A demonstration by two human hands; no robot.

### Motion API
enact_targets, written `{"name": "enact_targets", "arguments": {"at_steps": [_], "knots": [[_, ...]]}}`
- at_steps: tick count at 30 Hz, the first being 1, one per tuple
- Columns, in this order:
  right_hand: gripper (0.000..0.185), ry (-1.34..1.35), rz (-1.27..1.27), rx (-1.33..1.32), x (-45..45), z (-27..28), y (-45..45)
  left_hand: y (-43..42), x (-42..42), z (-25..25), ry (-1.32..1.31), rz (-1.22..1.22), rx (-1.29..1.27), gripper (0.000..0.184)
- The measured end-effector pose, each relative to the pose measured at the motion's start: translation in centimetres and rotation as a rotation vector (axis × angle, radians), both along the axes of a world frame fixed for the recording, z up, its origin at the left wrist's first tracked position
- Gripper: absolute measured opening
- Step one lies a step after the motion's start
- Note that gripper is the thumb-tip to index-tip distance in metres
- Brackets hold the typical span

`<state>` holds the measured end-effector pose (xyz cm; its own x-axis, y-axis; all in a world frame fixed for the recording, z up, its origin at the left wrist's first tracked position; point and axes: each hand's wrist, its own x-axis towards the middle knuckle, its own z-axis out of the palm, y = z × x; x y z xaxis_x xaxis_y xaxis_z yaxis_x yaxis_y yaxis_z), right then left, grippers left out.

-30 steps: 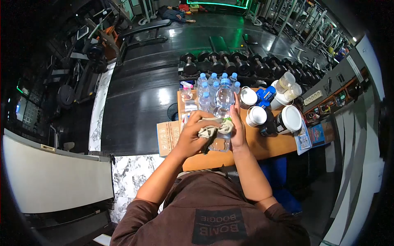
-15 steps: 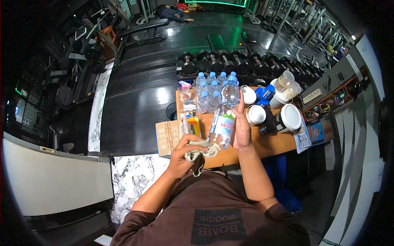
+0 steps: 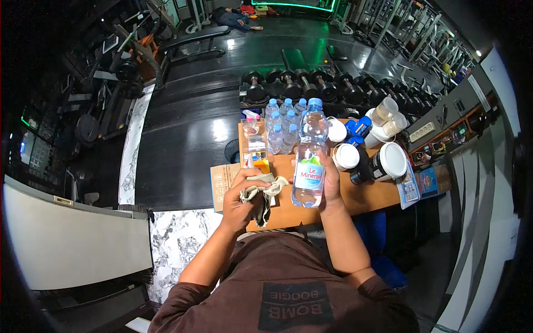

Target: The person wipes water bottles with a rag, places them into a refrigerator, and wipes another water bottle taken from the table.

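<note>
Glossy and matt surfaces

The bottle is clear, glossy plastic, its cap smooth opaque plastic. The rag is matt, creased cloth. The tabletop appears to be smooth wood with a soft sheen; the carton, matt cardboard; the tub lid, smooth white plastic; the floor, dark and reflective.

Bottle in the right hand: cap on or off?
On. The blue cap sits over the mouth of the Le Minerale water bottle held in the right hand.
</note>
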<state>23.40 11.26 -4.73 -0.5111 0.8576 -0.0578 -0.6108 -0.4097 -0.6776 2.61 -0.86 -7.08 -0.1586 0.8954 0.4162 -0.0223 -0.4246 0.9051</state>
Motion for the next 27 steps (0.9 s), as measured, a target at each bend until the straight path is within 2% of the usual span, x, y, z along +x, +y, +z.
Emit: {"name": "enact_targets", "arguments": {"at_steps": [4, 6, 8, 9, 13, 16, 18, 20, 23, 24, 26, 27], "knots": [[0.049, -0.026, -0.025, 0.106, -0.6, 0.1, -0.4, 2.1, -0.6, 1.0, -0.060, 0.031, 0.017, 0.043], [0.050, 0.037, 0.016, 0.081, -0.5, -0.5, -0.6, 3.5, -1.1, 1.8, -0.057, 0.054, 0.008, 0.033], [0.052, 0.174, 0.180, -0.096, -0.4, -0.8, -1.0, 5.3, -1.4, 2.9, -0.043, 0.082, 0.063, 0.019], [0.052, 0.087, 0.114, -0.059, -0.7, -0.8, -1.3, 6.4, -1.6, 3.1, -0.035, 0.087, 0.095, 0.019], [0.057, 0.030, 0.134, -0.015, -1.5, 1.6, -2.9, 9.6, -2.0, 5.6, 0.062, 0.094, 0.140, 0.022], [0.054, 0.084, 0.245, -0.055, -1.2, -0.8, -2.3, 12.0, -2.2, 6.7, 0.112, 0.077, 0.145, 0.023], [0.055, 0.043, 0.212, -0.088, -1.4, -0.6, -2.8, 13.6, -2.4, 7.1, 0.122, 0.052, 0.152, 0.023], [0.058, 0.028, 0.108, -0.046, -2.2, 0.2, -3.4, 15.1, -2.6, 7.2, 0.342, 0.085, 0.150, 0.022], [0.060, 0.018, -0.021, -0.044, -3.2, 0.4, -3.9, 16.1, -2.0, 7.0, 0.382, 0.030, 0.150, 0.023], [0.060, 0.018, -0.020, -0.043, -3.0, 0.3, -3.7, 16.0, -1.6, 7.2, 0.389, 0.014, 0.144, 0.023], [0.058, 0.066, 0.179, -0.114, -2.0, -0.5, -3.0, 15.0, -0.9, 7.3, 0.459, 0.036, 0.167, 0.023], [0.058, 0.066, 0.177, -0.115, -1.7, -0.8, -2.6, 14.5, -0.3, 7.1, 0.453, 0.046, 0.169, 0.023]]}}
